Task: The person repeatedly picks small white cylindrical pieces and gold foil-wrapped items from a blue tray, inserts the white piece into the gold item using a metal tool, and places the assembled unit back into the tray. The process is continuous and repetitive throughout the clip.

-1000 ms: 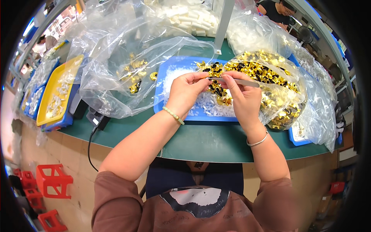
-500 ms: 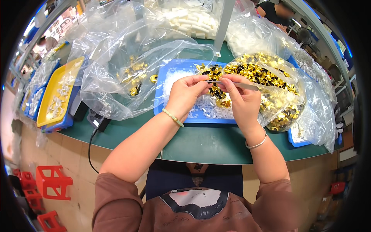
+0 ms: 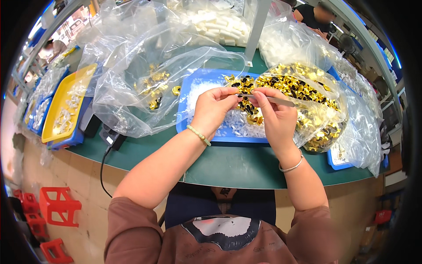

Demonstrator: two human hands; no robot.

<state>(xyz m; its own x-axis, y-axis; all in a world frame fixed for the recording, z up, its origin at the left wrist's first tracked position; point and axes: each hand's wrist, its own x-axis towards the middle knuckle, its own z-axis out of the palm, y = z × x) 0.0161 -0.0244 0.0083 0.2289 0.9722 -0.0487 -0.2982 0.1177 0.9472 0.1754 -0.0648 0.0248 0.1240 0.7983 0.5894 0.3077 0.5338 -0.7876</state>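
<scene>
My left hand [image 3: 209, 110] is closed in a pinch above a blue tray [image 3: 246, 139]; what its fingertips hold is too small to make out. Between the thumb and fingers of my right hand [image 3: 280, 121] are metal tweezers [image 3: 281, 101], their tip meeting the left fingertips. Small white plastic pieces [image 3: 243, 125] lie in the tray beneath both hands. A heap of shiny gold pieces with dark insides [image 3: 242, 82] sits at the tray's far side. More gold pieces fill a clear plastic bag [image 3: 323, 121] just right of my right hand.
Left of the tray, a large clear bag [image 3: 127, 105] holds some gold pieces. A yellow tray [image 3: 55, 116] stands at the table's left end. White cylindrical pieces [image 3: 220, 25] are piled behind a grey post [image 3: 257, 31]. Red stools [image 3: 59, 206] stand on the floor; another person [image 3: 310, 16] is at far right.
The tweezers have tilted slightly in my right hand, their outer end a little lower. Both hands otherwise stay in nearly the same place, fingertips together.
</scene>
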